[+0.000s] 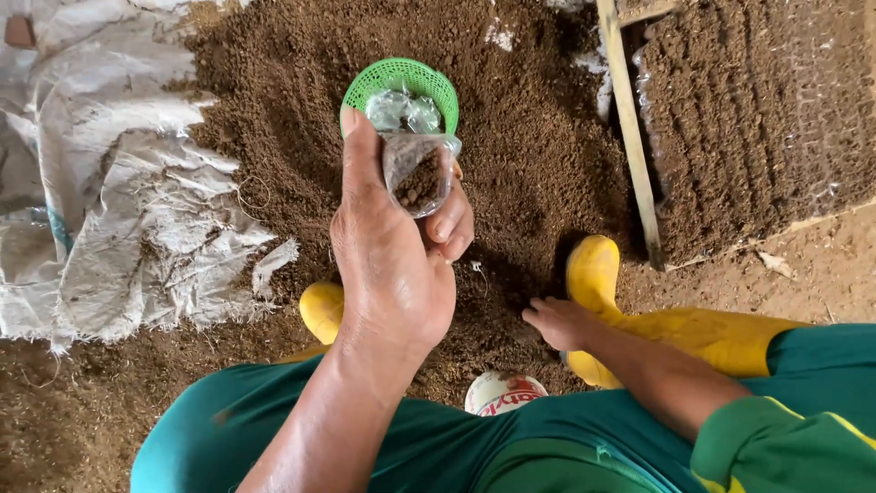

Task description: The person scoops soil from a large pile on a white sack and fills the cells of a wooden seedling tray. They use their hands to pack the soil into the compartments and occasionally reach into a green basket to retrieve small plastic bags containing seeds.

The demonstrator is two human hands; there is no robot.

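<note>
Green trousers [438, 447], yellow-trimmed green sleeve [785, 447], yellow rubber boots [639, 315].

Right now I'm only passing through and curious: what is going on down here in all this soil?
A person in green clothes and yellow rubber boots crouches over a heap of brown soil. The left hand holds up a small clear plastic bag, partly filled with soil, in a closed grip. The right hand reaches down to the soil, fingers in the loose dirt. A green mesh basket with more clear bags sits on the heap, with torn white sacks to one side and a wood-edged bed of soil to the other.
</note>
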